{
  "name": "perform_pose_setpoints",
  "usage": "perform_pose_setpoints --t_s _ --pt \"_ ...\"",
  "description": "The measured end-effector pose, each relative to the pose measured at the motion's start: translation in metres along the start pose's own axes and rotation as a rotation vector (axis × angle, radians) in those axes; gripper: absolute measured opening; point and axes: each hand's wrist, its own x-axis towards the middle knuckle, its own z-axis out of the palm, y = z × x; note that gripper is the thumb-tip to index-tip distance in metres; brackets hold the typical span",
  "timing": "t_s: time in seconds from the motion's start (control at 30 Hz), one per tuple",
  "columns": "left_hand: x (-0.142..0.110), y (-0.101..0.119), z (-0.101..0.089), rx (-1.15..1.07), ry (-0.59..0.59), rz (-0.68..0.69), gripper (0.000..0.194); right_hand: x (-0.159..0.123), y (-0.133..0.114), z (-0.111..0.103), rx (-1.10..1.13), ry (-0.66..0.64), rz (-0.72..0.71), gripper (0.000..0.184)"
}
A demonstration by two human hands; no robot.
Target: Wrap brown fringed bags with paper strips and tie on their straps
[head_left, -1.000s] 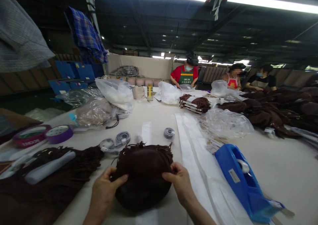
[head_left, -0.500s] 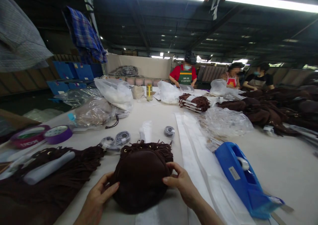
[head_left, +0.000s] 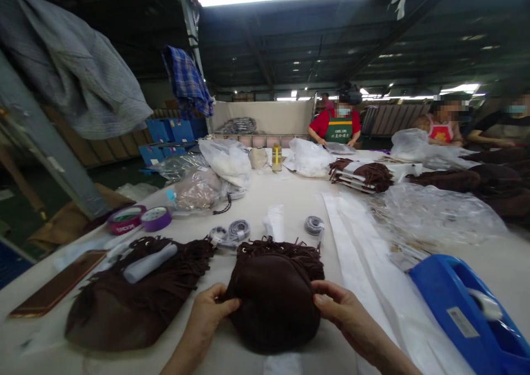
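Observation:
A dark brown fringed bag lies before me on the white table, its fringe and metal eyelets toward the far side. My left hand pinches its left edge between thumb and fingers. On the opposite edge, my right hand grips it the same way. Left of it rests a second brown fringed bag with a roll of white paper on top. Just beyond the held bag are coiled grey straps, another coiled strap and a piece of white tissue.
A blue tape dispenser stands at right beside long white paper strips. Tape rolls and a phone lie at left. Plastic bags and a bundled fringe stack sit farther off. A co-worker works across the table.
The view has swung to the left, so everything appears farther right and the phone has come into sight. Both hands keep their hold on the bag.

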Motion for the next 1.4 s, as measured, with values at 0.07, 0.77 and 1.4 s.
perform_pose_setpoints --t_s 0.07,0.77,1.4 --pt "0.000 0.001 0.002 0.016 0.013 0.009 0.025 0.000 0.000 0.001 -0.051 -0.005 -0.017 0.033" --pt "-0.007 0.042 -0.007 0.504 -0.081 0.199 0.030 -0.004 0.009 0.012 -0.524 0.277 -0.315 0.017" --pt "0.021 0.000 0.020 0.740 0.048 1.037 0.018 0.024 0.038 0.007 -0.707 0.328 -0.474 0.020"
